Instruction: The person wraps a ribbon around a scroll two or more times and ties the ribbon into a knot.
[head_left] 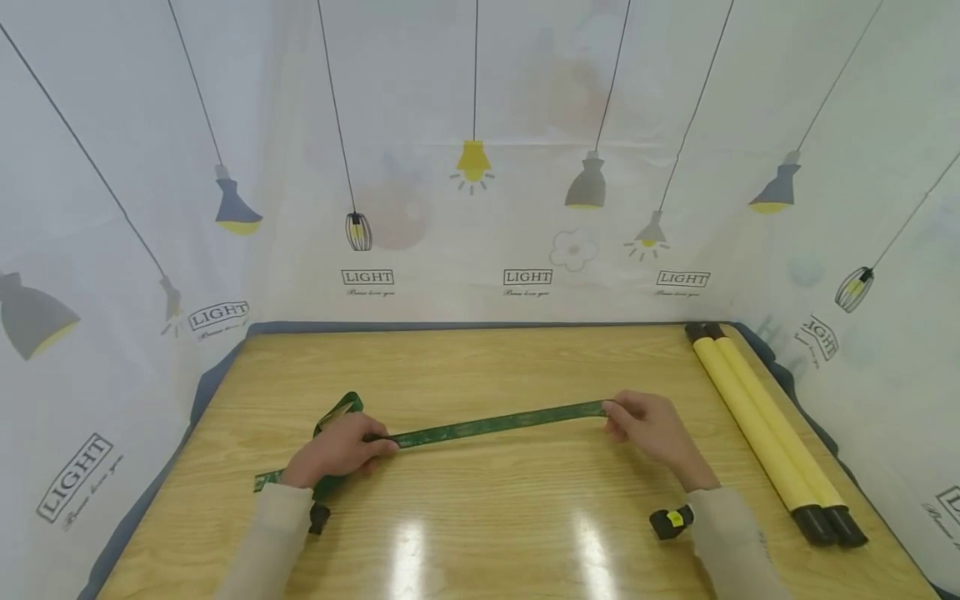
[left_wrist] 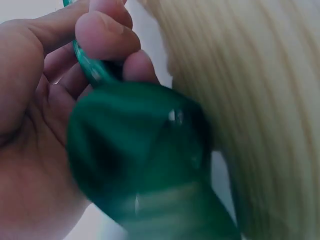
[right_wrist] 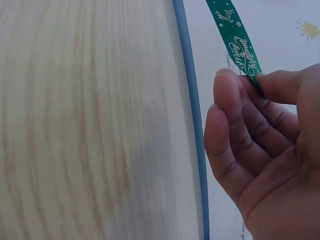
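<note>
A green ribbon with pale print runs nearly straight between the two hands, above the wooden table. My left hand pinches it at the left, and the rest of the ribbon loops behind and under that hand. In the left wrist view a wide, blurred green loop of ribbon hangs by the curled fingers. My right hand pinches the ribbon's right end between thumb and forefinger. The right wrist view shows white lettering and a small deer on the ribbon.
Two yellow rolls with black ends lie side by side along the table's right edge. The wooden table meets a white cloth backdrop printed with lamps. Small black wrist devices sit under both wrists.
</note>
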